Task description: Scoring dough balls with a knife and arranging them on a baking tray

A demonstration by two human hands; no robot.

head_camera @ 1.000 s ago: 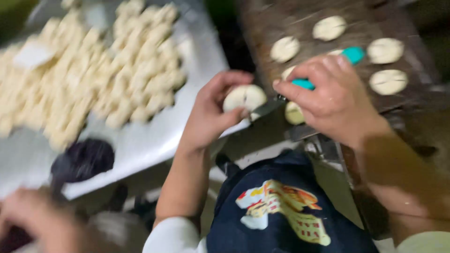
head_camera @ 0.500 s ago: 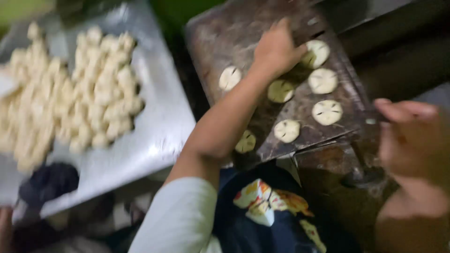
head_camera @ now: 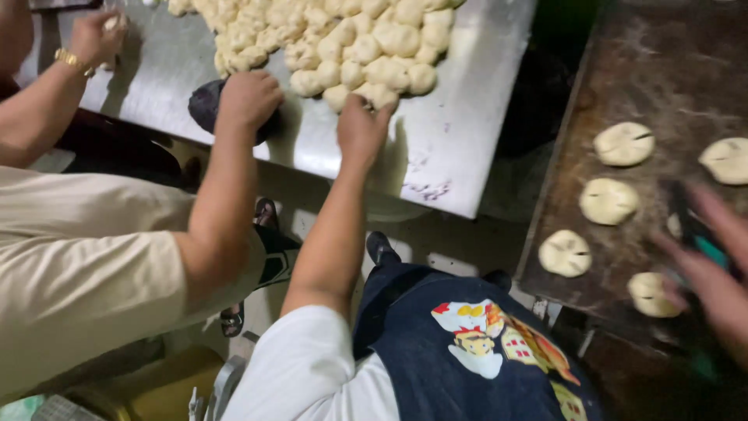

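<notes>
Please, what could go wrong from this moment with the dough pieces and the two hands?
1. The left hand reaches into the dough pile near the front edge of the steel table; a piece could be pushed off.
2. A co-worker's hand rests right beside it; the two may bump.
3. The right hand, blurred, holds a teal-handled tool over the flattened rounds on the dark tray; it might dent one.

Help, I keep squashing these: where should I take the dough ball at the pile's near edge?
By its rounded sides, with a light grip, the left hand coming from the near side: the dough ball sits at the pile's edge, others crowding behind.
</notes>
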